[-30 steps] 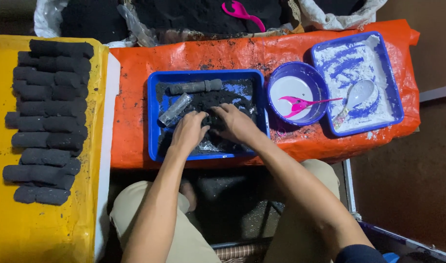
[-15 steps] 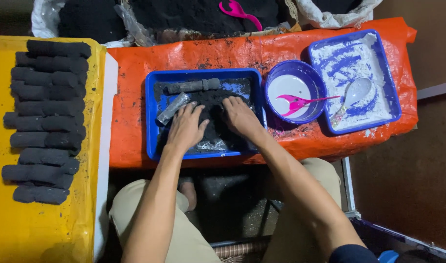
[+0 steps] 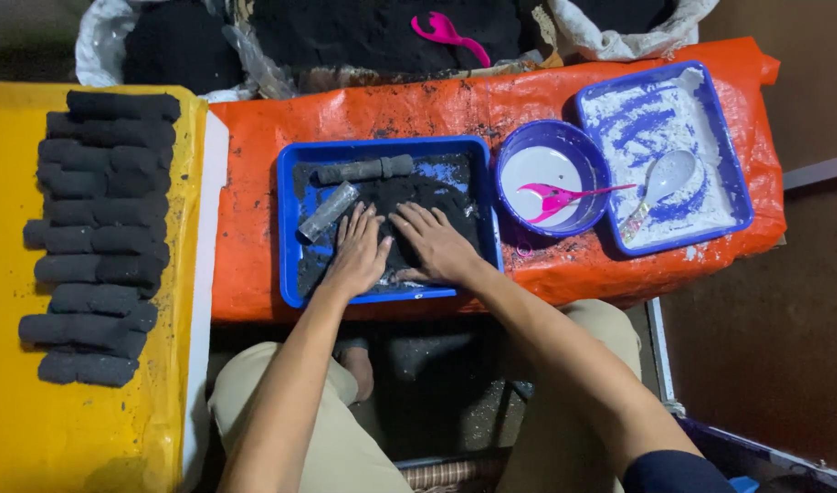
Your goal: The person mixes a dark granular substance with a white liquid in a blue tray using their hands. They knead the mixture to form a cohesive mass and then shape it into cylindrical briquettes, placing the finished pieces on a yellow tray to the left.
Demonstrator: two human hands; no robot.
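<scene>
Both hands, left hand (image 3: 359,248) & right hand (image 3: 434,242), are pressing flat w/ fingers spread, gripping nothing, on black mix (image 3: 409,196) inside blue tray (image 3: 289,265); I'm expecting spillage over the rim if they're pushing too hard.

A small, makeshift workshop for hand-made charcoal briquettes is suggested, probably set up at home. A low bench is covered with an orange tarp (image 3: 418,119), and sacks of black powder (image 3: 363,32) are kept behind it. Finished black rolls (image 3: 99,237) are laid out in rows on a yellow sheet (image 3: 35,429). Blue trays (image 3: 290,265) are smeared with powder.
</scene>
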